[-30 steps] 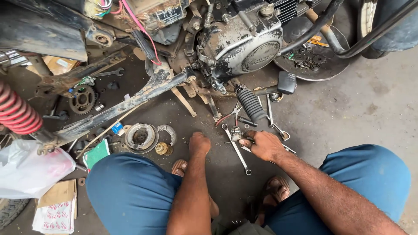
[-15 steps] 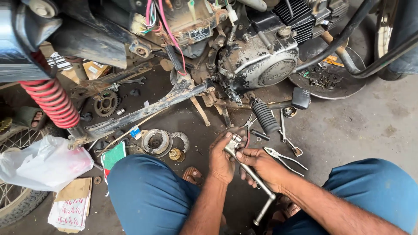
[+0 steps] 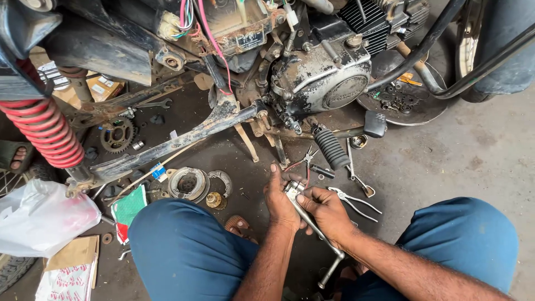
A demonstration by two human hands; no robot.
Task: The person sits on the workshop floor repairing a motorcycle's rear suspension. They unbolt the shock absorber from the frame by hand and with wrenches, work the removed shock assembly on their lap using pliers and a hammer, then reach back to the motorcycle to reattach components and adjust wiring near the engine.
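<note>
I squat beside a stripped motorcycle, blue trousers over both knees. My right hand (image 3: 326, 212) grips a long metal socket wrench (image 3: 317, 231) by its shaft, the T-shaped end pointing down toward my lap. My left hand (image 3: 280, 198) rests open against the wrench's head, fingers stretched upward. Both hands meet just below the engine case (image 3: 329, 78) and the black rubber footpeg (image 3: 331, 147). Pliers (image 3: 356, 199) lie on the floor right of my right hand.
A red shock spring (image 3: 47, 131) and swingarm (image 3: 184, 134) stand left. A sprocket (image 3: 118, 134), brake drum part (image 3: 188, 183), green packet (image 3: 129, 205), white plastic bag (image 3: 39, 214), cardboard and loose spanners litter the oily floor. A round tray of small parts (image 3: 398, 103) sits right.
My right hand picked the wrench off the floor and lifted it toward me. My left hand moved from the floor to the wrench head. The view shifted closer to the engine.
</note>
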